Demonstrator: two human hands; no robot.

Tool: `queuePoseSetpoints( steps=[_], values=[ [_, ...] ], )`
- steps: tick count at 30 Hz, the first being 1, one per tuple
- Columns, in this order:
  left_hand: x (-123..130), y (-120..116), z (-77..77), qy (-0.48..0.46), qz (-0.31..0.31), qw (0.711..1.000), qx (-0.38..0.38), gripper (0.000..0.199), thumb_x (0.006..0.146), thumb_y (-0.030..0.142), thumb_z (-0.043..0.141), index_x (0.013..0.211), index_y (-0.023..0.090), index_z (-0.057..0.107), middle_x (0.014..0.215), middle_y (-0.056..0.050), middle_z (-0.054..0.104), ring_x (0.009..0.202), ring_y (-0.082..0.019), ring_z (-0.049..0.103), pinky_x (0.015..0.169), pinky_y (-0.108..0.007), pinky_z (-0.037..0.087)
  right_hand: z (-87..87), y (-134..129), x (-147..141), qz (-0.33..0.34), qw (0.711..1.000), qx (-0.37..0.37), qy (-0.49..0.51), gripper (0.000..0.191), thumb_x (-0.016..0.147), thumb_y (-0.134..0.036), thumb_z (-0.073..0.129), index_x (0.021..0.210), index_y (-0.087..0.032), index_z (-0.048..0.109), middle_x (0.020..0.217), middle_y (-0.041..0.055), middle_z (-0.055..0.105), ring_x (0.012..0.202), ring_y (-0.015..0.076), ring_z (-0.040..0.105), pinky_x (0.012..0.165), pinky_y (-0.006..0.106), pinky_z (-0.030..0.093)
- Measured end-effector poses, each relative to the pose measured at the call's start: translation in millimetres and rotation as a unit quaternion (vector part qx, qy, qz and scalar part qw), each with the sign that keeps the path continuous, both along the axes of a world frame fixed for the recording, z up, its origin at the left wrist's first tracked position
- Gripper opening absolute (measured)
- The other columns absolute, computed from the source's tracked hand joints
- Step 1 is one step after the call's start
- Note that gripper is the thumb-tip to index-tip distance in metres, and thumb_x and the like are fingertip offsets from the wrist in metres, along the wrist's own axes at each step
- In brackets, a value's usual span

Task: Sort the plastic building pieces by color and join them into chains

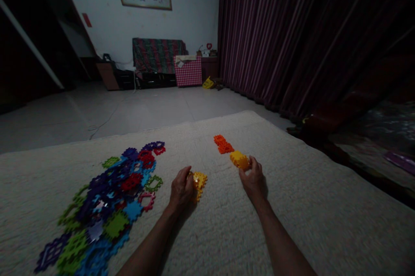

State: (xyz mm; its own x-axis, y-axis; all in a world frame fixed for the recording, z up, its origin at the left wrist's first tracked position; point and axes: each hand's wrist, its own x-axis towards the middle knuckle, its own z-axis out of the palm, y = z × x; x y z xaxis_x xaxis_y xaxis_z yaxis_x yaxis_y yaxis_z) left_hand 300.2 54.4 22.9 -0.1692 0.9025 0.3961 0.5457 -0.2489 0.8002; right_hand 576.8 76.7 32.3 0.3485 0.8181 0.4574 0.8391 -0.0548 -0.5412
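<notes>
While left fingers (pixel 187 172) grip toothed amber tiles (pixel 200 178), right fingers (pixel 254 164) grip a yellow stack (pixel 239 160).

I see bright yellow on the toothed stack (pixel 239 160), a more golden yellow on the toothed pieces (pixel 200 181) further left, and plain orange on the small cluster (pixel 223 144). The mixed pile (pixel 116 224) gives me purple, blue, red, lime green, pink and pale lilac. Under these I get a cream blanket (pixel 220 228). Farther off, my view shows plum curtains (pixel 259 29) streaked with dark folds, a red-and-white checked cloth (pixel 188 72), a dark green and dull red drape (pixel 158 54) and pale grey floor tiles (pixel 162 105)
</notes>
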Motion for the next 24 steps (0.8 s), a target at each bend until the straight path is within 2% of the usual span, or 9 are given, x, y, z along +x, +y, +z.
queuePoseSetpoints(
  steps=[4,8,10,12,15,17,19,21,24],
  values=[
    [0.4,-1.8,4.1,-0.010,-0.003,1.000,-0.006,0.037,0.084,0.027,0.050,0.115,0.014,0.067,0.114,-0.013,0.071,0.104,-0.023,0.067,0.095,-0.039,0.053,-2.3,0.3,-0.2,-0.001,1.000,0.003,-0.013,0.058,0.084,-0.035,0.056,0.138,-0.018,0.043,0.119,0.0138,0.061,0.090,0.0237,0.065,0.075,0.034,0.051],
    [0.5,-2.0,5.4,-0.031,0.014,0.999,-0.001,0.036,0.086,0.026,0.048,0.113,0.015,0.068,0.111,-0.011,0.072,0.102,-0.022,0.067,0.093,-0.038,0.053,-0.1,-1.1,-0.5,0.007,1.000,0.007,-0.019,0.060,0.081,-0.035,0.058,0.137,-0.017,0.044,0.125,0.0154,0.057,0.098,0.0263,0.063,0.081,0.038,0.053],
    [0.1,-0.9,3.4,-0.038,0.035,0.999,0.009,0.035,0.086,0.023,0.045,0.111,0.016,0.068,0.109,-0.010,0.072,0.100,-0.021,0.067,0.092,-0.037,0.054,4.0,-2.5,-2.2,0.008,0.999,0.033,-0.013,0.057,0.081,-0.032,0.057,0.135,-0.018,0.046,0.128,0.0150,0.055,0.105,0.0273,0.061,0.086,0.040,0.053],
    [-0.9,0.5,0.0,-0.029,0.056,0.998,0.017,0.036,0.084,0.018,0.044,0.110,0.016,0.068,0.107,-0.010,0.071,0.097,-0.021,0.067,0.090,-0.038,0.054,9.0,-4.6,-7.6,0.031,0.995,0.091,0.004,0.050,0.083,-0.028,0.052,0.132,-0.018,0.048,0.128,0.0148,0.055,0.111,0.0272,0.059,0.091,0.043,0.052],
    [-3.3,1.6,-5.0,0.031,0.077,0.996,0.023,0.035,0.082,0.015,0.044,0.108,0.017,0.069,0.103,-0.011,0.071,0.096,-0.023,0.065,0.089,-0.040,0.052,13.7,-11.6,-27.1,0.140,0.978,0.152,0.035,0.039,0.085,-0.023,0.047,0.123,-0.017,0.053,0.118,0.0140,0.059,0.114,0.0253,0.058,0.098,0.044,0.050],
    [-4.7,1.0,-6.3,0.088,0.081,0.993,0.018,0.034,0.083,0.015,0.045,0.106,0.018,0.070,0.096,-0.010,0.071,0.093,-0.024,0.064,0.088,-0.040,0.051,12.6,-19.6,-46.5,0.242,0.961,0.123,0.044,0.035,0.085,-0.020,0.047,0.118,-0.018,0.056,0.114,0.0119,0.062,0.110,0.0232,0.060,0.097,0.043,0.052],
    [-5.2,-0.5,-5.7,0.138,0.077,0.987,0.007,0.033,0.083,0.014,0.046,0.106,0.018,0.070,0.090,-0.009,0.070,0.088,-0.024,0.063,0.086,-0.040,0.050,8.2,-28.7,-66.6,0.324,0.943,0.059,0.055,0.037,0.084,-0.018,0.047,0.120,-0.021,0.057,0.121,0.0107,0.061,0.111,0.0212,0.060,0.091,0.040,0.055],
    [-4.5,-2.0,-4.1,0.167,0.070,0.983,-0.001,0.033,0.082,0.014,0.047,0.105,0.018,0.070,0.088,-0.009,0.069,0.084,-0.024,0.062,0.084,-0.039,0.049,2.8,-36.0,-82.4,0.365,0.930,0.038,0.026,0.043,0.082,-0.019,0.053,0.125,-0.021,0.056,0.126,0.0114,0.060,0.116,0.0234,0.058,0.097,0.044,0.052],
    [-1.8,-3.0,-2.1,0.169,0.048,0.984,-0.004,0.034,0.081,0.013,0.048,0.107,0.018,0.069,0.086,-0.008,0.069,0.083,-0.022,0.062,0.082,-0.036,0.050,-0.9,-41.3,-93.1,0.376,0.926,0.033,-0.027,0.051,0.081,-0.021,0.059,0.131,-0.019,0.053,0.130,0.0139,0.060,0.123,0.0278,0.054,0.105,0.051,0.045]
  ],
)
